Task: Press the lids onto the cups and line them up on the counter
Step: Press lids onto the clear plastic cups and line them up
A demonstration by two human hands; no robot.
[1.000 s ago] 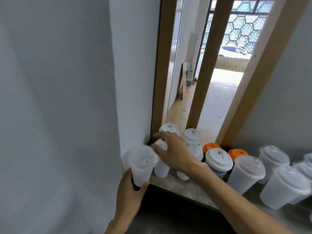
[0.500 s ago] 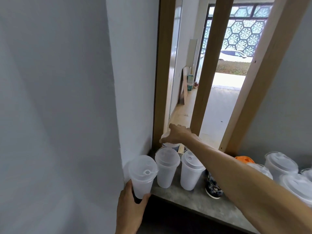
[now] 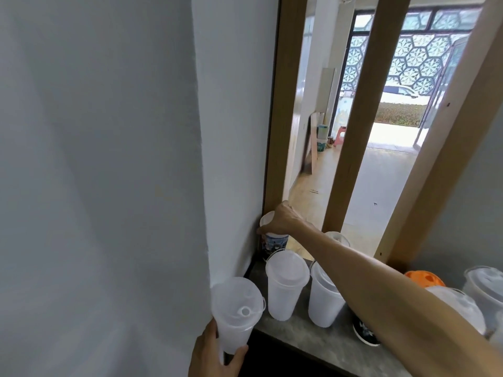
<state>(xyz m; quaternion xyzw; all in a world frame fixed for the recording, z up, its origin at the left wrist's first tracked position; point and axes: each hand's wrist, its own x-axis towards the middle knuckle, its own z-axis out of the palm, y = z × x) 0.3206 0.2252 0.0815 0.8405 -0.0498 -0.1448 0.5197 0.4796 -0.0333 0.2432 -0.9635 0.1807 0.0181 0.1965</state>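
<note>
**Printed cup going into the corner, lidded cup waiting**

Right-hand fingers [image 3: 261,230] curl over the lid rim of the printed cup [image 3: 275,242] at centre frame, against the wall corner on the tabletop [image 3: 307,333]. Left-hand fingers [image 3: 236,355] wrap the base of a translucent lidded cup [image 3: 236,311] at lower centre, held off the tabletop edge. Two lidded cups [image 3: 285,287] stand between. This looks like the lining-up step; next, probably release the printed cup and set the held one in line.
</note>
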